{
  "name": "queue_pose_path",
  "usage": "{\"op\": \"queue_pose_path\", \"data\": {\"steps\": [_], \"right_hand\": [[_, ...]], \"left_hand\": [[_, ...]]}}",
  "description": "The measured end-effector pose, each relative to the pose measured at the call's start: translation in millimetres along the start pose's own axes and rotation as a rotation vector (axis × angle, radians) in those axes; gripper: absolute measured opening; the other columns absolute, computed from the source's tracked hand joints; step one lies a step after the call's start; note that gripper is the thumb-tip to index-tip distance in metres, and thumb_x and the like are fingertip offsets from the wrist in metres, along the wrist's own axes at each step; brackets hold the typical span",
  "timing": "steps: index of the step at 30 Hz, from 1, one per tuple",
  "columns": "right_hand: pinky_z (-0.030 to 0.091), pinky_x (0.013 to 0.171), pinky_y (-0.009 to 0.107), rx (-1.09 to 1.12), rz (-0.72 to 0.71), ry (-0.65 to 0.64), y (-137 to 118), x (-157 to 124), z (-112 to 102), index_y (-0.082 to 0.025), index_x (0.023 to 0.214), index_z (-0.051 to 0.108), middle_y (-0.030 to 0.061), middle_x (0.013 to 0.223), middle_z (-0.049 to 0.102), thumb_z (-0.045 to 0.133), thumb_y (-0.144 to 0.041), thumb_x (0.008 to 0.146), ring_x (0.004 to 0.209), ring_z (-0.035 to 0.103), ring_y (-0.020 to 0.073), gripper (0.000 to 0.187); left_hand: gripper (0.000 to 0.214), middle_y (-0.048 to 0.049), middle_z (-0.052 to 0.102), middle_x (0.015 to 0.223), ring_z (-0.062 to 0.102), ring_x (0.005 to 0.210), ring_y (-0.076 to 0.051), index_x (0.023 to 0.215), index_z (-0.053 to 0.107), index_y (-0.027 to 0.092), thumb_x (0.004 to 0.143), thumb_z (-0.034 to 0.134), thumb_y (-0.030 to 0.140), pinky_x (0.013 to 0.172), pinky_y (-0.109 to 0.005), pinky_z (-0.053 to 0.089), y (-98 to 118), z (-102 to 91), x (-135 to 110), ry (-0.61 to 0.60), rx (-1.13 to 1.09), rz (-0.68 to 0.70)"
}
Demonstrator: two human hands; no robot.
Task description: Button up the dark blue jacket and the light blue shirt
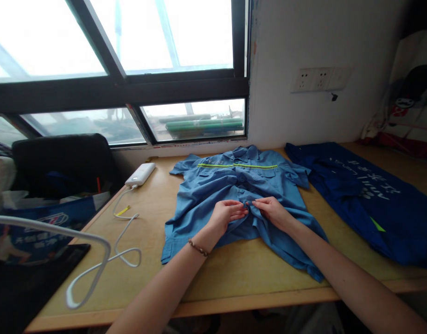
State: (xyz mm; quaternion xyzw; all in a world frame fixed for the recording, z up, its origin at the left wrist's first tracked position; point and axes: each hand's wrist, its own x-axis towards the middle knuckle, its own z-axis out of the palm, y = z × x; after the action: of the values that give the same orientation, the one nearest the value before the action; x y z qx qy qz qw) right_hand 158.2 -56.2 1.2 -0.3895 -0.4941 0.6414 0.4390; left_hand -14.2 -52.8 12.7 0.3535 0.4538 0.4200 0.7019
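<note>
A blue short-sleeved shirt [213, 185] with a yellow-green stripe across the chest lies spread on the wooden table [234, 273], its collar toward the wall. My left hand [230, 214], with a beaded bracelet at the wrist, pinches the front placket at the lower middle. Close beside it, my right hand [271, 211] pinches the other side of the same opening. Between the fingertips the cloth is raised a little and the hem is bunched. Whether a button sits in the fingers is too small to tell. Higher up, the front edges lie together.
A darker blue garment [366, 195] with white lettering lies on the right of the table. At the left stands a white power bank [140, 174] with a white cable [124, 232] looping over the edge. Behind are a window [185, 83], wall sockets [321, 79] and a black chair [63, 160].
</note>
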Motion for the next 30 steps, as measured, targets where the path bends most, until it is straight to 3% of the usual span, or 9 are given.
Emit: {"op": "queue_pose_path", "data": {"steps": [6,12,17,22,30], "right_hand": [[0.040,0.052,0.022,0.002,0.016,-0.008,1,0,1,-0.013,0.074,0.065,0.0035,0.065,0.063,0.063,-0.040,0.067,0.057,0.056,0.0107,0.029],[0.038,0.044,0.022,-0.396,-0.158,0.102,8,0,3,-0.015,0.070,0.060,-0.0014,0.049,0.058,0.062,-0.036,0.068,0.043,0.052,0.0112,0.021],[0.039,0.047,0.022,-0.714,-0.311,0.152,9,-8,9,-0.018,0.068,0.056,-0.0033,0.050,0.057,0.057,-0.030,0.073,0.043,0.053,0.0106,0.013],[0.038,0.047,0.021,-0.809,-0.325,0.161,6,-10,11,-0.020,0.070,0.052,-0.0045,0.050,0.056,0.055,-0.028,0.074,0.044,0.054,0.0107,0.010],[0.038,0.048,0.022,-0.796,-0.330,0.130,7,-9,11,-0.020,0.076,0.051,-0.0056,0.048,0.054,0.056,-0.029,0.074,0.045,0.052,0.0110,0.011]], "left_hand": [[0.023,-0.0113,0.066,0.069,0.065,0.067,-0.020,0.075,0.062,0.007,0.057,0.073,0.016,0.065,-0.028,0.053,-1,0.6,-2,0.005,0.067,0.045],[0.027,-0.0087,0.065,0.067,0.062,0.062,-0.015,0.073,0.065,0.007,0.056,0.074,0.027,0.063,-0.024,0.051,-5,7.9,-6,-0.016,0.124,0.056],[0.036,-0.0034,0.061,0.063,0.056,0.054,-0.009,0.074,0.061,0.010,0.058,0.071,0.041,0.057,-0.021,0.049,-10,13.2,-7,0.011,0.146,0.086],[0.035,-0.0019,0.059,0.066,0.056,0.055,-0.008,0.079,0.055,0.013,0.055,0.075,0.027,0.054,-0.019,0.048,-14,13.4,-5,0.043,0.095,0.101],[0.022,-0.0026,0.059,0.061,0.058,0.052,-0.010,0.072,0.051,0.012,0.058,0.068,0.010,0.054,-0.019,0.048,-13,9.1,1,0.039,-0.055,-0.045]]}}
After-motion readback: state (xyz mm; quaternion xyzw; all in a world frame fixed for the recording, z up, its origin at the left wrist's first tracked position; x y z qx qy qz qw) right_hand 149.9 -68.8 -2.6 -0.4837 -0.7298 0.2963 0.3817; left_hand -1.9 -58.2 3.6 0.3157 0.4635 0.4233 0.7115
